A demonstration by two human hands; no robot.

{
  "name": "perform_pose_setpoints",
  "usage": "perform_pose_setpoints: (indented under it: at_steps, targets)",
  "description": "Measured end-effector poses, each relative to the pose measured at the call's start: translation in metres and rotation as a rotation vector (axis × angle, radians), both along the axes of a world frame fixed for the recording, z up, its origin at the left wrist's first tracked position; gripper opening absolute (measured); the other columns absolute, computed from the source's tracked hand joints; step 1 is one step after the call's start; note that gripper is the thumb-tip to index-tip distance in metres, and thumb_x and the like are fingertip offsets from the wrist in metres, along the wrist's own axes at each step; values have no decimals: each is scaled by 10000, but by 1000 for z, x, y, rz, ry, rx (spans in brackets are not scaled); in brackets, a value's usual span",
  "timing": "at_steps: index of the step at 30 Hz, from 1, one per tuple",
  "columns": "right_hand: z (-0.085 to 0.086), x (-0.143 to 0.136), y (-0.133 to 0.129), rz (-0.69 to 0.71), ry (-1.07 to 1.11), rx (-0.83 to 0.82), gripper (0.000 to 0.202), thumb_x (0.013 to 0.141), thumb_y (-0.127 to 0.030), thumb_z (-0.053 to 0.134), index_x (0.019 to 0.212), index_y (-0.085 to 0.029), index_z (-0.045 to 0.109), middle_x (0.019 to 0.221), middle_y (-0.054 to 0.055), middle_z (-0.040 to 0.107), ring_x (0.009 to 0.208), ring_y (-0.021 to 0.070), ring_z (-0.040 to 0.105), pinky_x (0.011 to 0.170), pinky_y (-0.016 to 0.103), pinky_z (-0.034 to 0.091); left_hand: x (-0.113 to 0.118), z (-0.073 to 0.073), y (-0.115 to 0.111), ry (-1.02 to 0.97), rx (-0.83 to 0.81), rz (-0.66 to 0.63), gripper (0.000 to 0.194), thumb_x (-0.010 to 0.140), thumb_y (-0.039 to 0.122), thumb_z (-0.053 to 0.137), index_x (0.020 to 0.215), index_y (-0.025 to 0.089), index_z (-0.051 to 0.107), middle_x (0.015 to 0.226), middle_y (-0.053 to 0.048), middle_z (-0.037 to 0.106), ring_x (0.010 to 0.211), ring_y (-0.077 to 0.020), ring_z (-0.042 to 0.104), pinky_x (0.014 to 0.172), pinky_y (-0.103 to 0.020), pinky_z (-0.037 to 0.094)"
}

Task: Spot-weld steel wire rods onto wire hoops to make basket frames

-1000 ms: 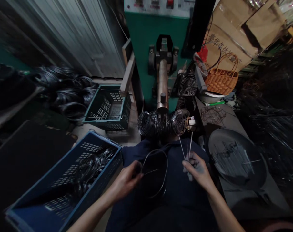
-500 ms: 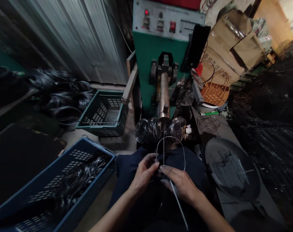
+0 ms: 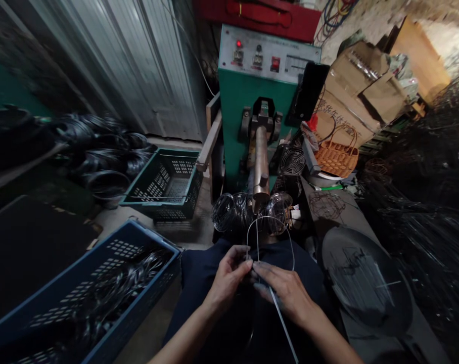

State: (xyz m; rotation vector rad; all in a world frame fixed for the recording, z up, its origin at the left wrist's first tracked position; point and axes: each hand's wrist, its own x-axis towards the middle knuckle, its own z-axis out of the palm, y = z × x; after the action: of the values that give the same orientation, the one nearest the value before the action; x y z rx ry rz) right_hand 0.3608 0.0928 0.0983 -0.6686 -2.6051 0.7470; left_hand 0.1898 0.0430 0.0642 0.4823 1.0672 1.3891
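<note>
Your left hand (image 3: 231, 273) is curled, thumb and fingers nearly closed, pinching the left end of the wire hoop (image 3: 269, 217). Your right hand (image 3: 282, 288), fingers together, grips the long rod (image 3: 283, 323), which runs toward the near right; whether it joins the upright rod (image 3: 258, 237) cannot be told. The hoop stands over your lap (image 3: 201, 268), nearer than the metal cylinder (image 3: 260, 162). The step in hand appears to be aligning hoop and rod; the next move likely calls for a steady left pinch and fine right-hand adjustment.
</note>
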Motion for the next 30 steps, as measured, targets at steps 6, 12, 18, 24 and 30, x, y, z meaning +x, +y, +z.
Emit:
perform_pose_setpoints:
  at_steps: [6, 12, 18, 24, 30]
  targets:
    - [-2, 3, 3, -21, -21, 91, 418, 929, -262, 519, 1346, -245, 484, 1272, 88, 597, 1152, 222, 582, 948, 347, 521, 3, 4, 3, -71, 21, -22, 349, 739, 303, 724, 1013, 202, 534, 821, 14, 533, 651, -93, 544, 559, -203, 487]
    - [0, 5, 4, -7, -8, 131, 416, 936, -243, 505, 1351, -228, 480, 1280, 93, 589, 1178, 219, 561, 966, 348, 510, 4, 1, 4, -85, 37, -37, 320, 771, 316, 697, 1025, 220, 529, 853, 24, 532, 679, -87, 551, 594, -206, 502]
    - [0, 5, 5, 0, -31, 150, 391, 942, -240, 494, 1331, -213, 497, 1273, 92, 596, 1174, 206, 565, 973, 338, 501, 4, 3, 2, -89, 12, -42, 352, 751, 332, 715, 1027, 217, 530, 850, 22, 534, 676, -87, 539, 592, -208, 500]
    - [4, 4, 6, 22, -59, 147, 364, 940, -219, 484, 1297, -166, 525, 1270, 113, 595, 1177, 212, 562, 968, 335, 503, 5, 5, 3, -116, 17, -34, 368, 735, 337, 730, 1013, 208, 526, 798, 26, 532, 644, -82, 531, 571, -195, 480]
    - [6, 7, 7, 30, -53, 139, 378, 930, -204, 507, 1307, -184, 510, 1273, 104, 595, 1172, 209, 566, 967, 332, 505, 7, 7, 4, -124, 0, -22, 397, 705, 346, 753, 1007, 205, 538, 806, 22, 534, 626, -77, 530, 544, -183, 472]
